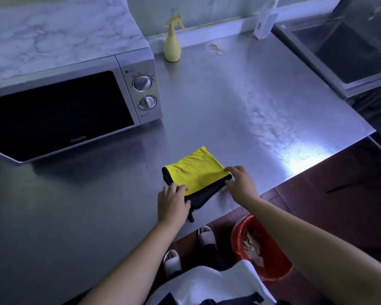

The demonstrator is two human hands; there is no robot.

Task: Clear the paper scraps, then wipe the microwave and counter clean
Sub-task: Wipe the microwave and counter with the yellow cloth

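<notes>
Left hand (172,200) and right hand (242,182) press flat-fingered on the folded cloth (196,175), lying diagonally toward the microwave (75,102).

**Count on and around the worktop**

One silver microwave (70,102) with two round dials, one yellow-and-black folded cloth (196,176), one pale yellow spray bottle (172,46), one clear bottle (264,20), one red bin (264,249), two hands.
</notes>
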